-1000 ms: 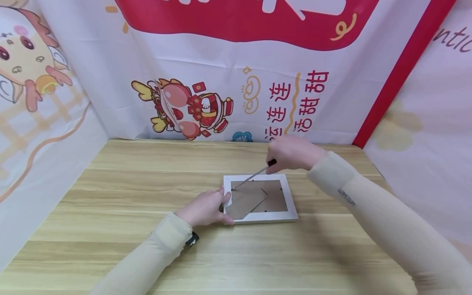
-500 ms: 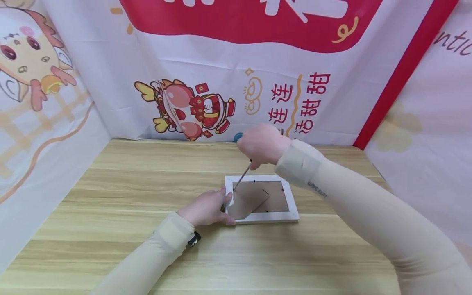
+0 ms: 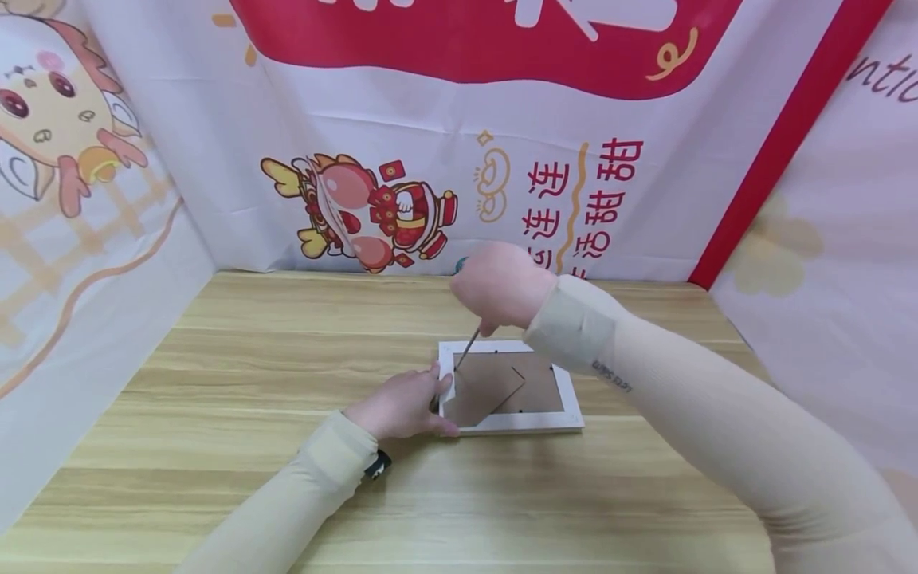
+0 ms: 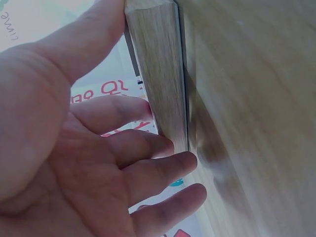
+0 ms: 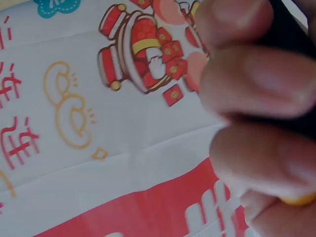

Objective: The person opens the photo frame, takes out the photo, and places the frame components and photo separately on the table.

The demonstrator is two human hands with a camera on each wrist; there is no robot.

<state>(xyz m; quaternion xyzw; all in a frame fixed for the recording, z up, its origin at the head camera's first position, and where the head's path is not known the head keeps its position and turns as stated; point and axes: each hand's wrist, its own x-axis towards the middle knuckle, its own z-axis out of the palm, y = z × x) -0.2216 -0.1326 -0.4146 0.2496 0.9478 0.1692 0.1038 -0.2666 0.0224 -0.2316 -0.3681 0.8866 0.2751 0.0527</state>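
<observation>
A white picture frame (image 3: 541,420) lies face down on the table, its brown backing board (image 3: 541,387) up. Small black tabs dot the board's edges. My left hand (image 3: 398,405) holds the frame's left end, thumb at the near corner and forefinger on the left border. In the left wrist view, the other fingers are spread beside the frame's wood-coloured side (image 4: 158,59). My right hand (image 3: 504,285) grips a screwdriver (image 3: 468,347), whose thin shaft slants down to the board's left edge. Fingers wrap its black handle (image 5: 291,42) in the right wrist view; a bit of yellow shows below.
The wood-grain table (image 3: 287,359) extends around the frame and ends at a printed cloth backdrop (image 3: 323,104) behind. More printed cloth hangs at the left (image 3: 86,263) and right (image 3: 825,319) sides.
My right hand has swung left over the frame, bringing the screwdriver from a low slant to a steeper one. Its tip stays near the board's left edge. The left hand keeps its place.
</observation>
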